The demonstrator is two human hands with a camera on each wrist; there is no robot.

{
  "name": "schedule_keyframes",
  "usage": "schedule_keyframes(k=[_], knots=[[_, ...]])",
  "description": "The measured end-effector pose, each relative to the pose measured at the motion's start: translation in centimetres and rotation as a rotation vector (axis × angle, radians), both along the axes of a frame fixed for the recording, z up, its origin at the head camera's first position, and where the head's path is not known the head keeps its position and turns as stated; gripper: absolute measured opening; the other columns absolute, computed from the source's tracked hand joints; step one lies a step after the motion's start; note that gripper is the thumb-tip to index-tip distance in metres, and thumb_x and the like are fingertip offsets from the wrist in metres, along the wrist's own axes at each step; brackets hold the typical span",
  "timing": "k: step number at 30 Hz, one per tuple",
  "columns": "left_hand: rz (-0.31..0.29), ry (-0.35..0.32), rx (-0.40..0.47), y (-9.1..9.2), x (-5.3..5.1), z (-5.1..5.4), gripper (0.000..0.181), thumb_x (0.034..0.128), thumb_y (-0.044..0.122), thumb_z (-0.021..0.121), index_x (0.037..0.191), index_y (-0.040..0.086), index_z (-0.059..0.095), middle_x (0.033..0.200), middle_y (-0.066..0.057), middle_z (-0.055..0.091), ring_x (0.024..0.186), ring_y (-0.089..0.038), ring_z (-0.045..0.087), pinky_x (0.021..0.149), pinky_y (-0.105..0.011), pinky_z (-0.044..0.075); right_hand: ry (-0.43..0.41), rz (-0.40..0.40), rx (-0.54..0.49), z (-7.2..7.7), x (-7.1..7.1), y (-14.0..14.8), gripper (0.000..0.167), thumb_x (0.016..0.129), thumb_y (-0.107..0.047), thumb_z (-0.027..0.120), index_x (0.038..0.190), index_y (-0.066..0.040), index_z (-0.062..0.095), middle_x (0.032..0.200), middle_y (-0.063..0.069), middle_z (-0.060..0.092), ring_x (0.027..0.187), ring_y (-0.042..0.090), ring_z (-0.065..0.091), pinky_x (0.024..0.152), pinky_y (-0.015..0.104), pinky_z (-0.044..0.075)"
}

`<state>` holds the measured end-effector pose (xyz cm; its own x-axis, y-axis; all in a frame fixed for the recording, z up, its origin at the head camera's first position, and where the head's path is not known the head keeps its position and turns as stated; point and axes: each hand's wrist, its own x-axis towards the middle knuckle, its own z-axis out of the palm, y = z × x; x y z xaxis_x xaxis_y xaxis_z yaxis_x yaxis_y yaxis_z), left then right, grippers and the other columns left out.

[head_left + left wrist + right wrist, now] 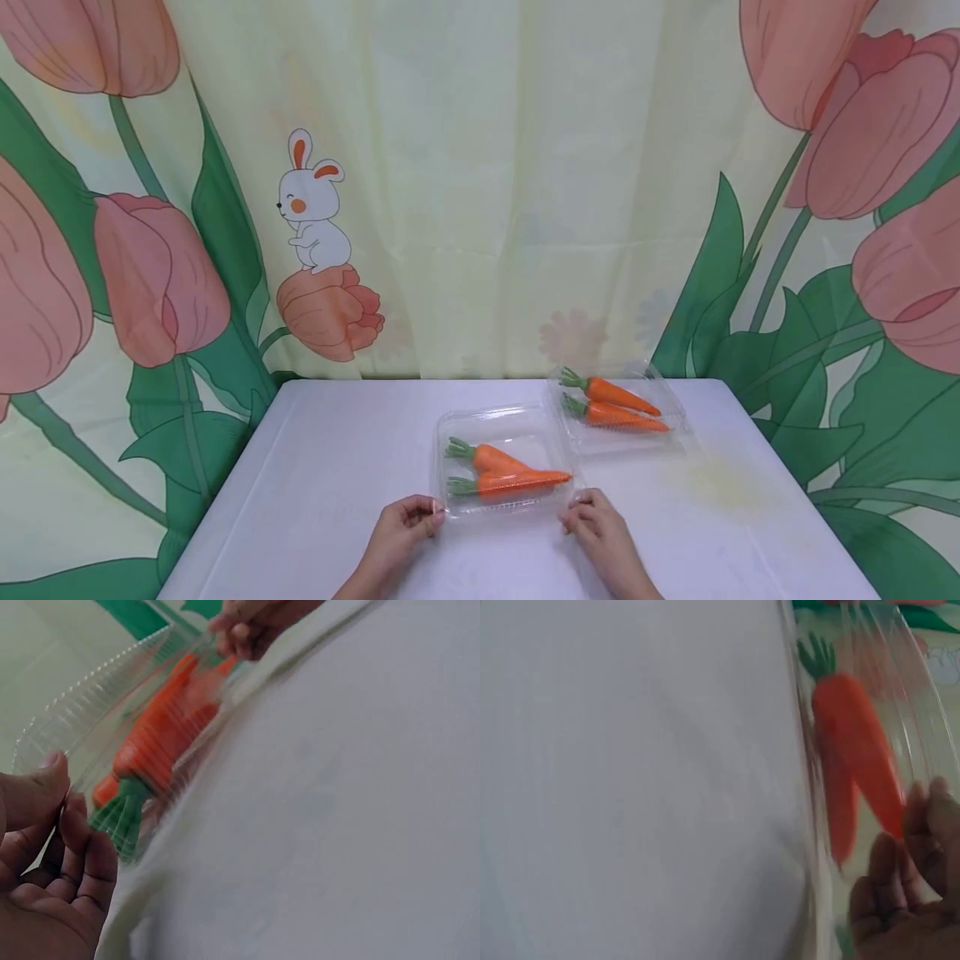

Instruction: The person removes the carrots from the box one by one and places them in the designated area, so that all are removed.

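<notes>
A clear plastic container (517,422) lies on the table with two orange carrots (525,481) in it, their green tops toward the left. At its near left corner, my left hand (401,533) pinches the rim between thumb and fingers; the left wrist view shows the thumb (37,791) on the plastic. My right hand (602,537) holds the near right corner with bent fingers. In the right wrist view those fingers (885,889) are beside the carrots' pointed ends. Whether a lid covers this container I cannot tell.
Behind and to the right stands a second clear container (641,379) with two more carrots (626,417), close against the first. A white cloth covers the table (330,450). A curtain (465,208) printed with tulips and a rabbit hangs along the table's back edge.
</notes>
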<state>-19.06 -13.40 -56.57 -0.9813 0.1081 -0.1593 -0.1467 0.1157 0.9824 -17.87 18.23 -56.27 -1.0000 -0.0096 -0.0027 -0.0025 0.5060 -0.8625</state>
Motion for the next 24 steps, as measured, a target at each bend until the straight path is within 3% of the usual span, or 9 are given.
schedule_keyframes(k=[4,6,8,12,16,19,24], knots=[[-0.112,0.016,0.01,1.1,0.1,0.4,0.021,0.0917,0.01,0.076,0.102,-0.007,0.068,0.085,0.001,0.065,0.075,-0.01,0.06,0.066,-0.021,0.051,0.034,0.257,0.022,-0.4,0.3,-1.8,0.018,0.096,-0.029,0.072,0.083,-0.018,0.071,0.096,-0.005,0.06,0.087,0.0,0.053,0.076,0.022,0.05],[-0.101,0.007,0.026,1.1,0.0,0.8,0.022,0.0932,0.011,0.074,0.104,-0.006,0.067,0.086,0.001,0.064,0.077,-0.011,0.059,0.067,-0.022,0.051,0.008,0.317,0.01,-0.2,0.4,-2.2,0.019,0.097,-0.033,0.07,0.086,-0.018,0.07,0.093,-0.005,0.06,0.083,0.001,0.052,0.071,0.022,0.048],[-0.079,-0.005,0.036,0.8,0.0,0.9,0.022,0.0947,0.011,0.072,0.106,-0.007,0.066,0.088,0.001,0.064,0.079,-0.013,0.059,0.069,-0.023,0.052,-0.032,0.326,-0.006,0.4,0.4,-1.8,0.02,0.099,-0.033,0.069,0.089,-0.016,0.07,0.089,-0.004,0.062,0.078,0.003,0.052,0.067,0.023,0.046],[-0.069,-0.038,0.035,0.2,-0.2,1.1,0.026,0.0988,0.015,0.067,0.112,-0.007,0.063,0.09,0.001,0.062,0.082,-0.015,0.058,0.074,-0.025,0.054,-0.092,0.276,0.005,1.7,0.5,0.6,0.023,0.101,-0.031,0.065,0.094,-0.01,0.071,0.085,-0.001,0.067,0.073,0.006,0.058,0.065,0.024,0.046],[-0.065,-0.051,0.046,-0.2,-0.3,1.3,0.029,0.1016,0.018,0.063,0.115,-0.007,0.061,0.092,-0.001,0.06,0.084,-0.015,0.058,0.076,-0.027,0.054,-0.122,0.141,0.072,2.9,0.4,2.7,0.023,0.101,-0.03,0.065,0.093,-0.009,0.07,0.083,-0.001,0.069,0.07,0.012,0.064,0.064,0.025,0.048],[-0.063,-0.045,0.059,-0.3,-0.3,1.3,0.028,0.1022,0.017,0.062,0.115,-0.007,0.059,0.092,-0.001,0.059,0.083,-0.015,0.057,0.075,-0.026,0.054,-0.134,0.029,0.12,3.7,0.1,3.3,0.017,0.1,-0.025,0.068,0.092,-0.01,0.071,0.08,-0.001,0.069,0.07,0.013,0.064,0.064,0.026,0.047],[-0.062,-0.044,0.058,-0.6,0.0,0.9,0.027,0.1028,0.016,0.061,0.115,-0.008,0.059,0.089,0.0,0.058,0.081,-0.014,0.055,0.07,-0.024,0.051,-0.14,-0.068,0.144,4.4,-0.5,3.6,0.009,0.097,-0.02,0.07,0.098,-0.011,0.071,0.083,-0.001,0.069,0.071,0.015,0.063,0.062,0.027,0.047]])
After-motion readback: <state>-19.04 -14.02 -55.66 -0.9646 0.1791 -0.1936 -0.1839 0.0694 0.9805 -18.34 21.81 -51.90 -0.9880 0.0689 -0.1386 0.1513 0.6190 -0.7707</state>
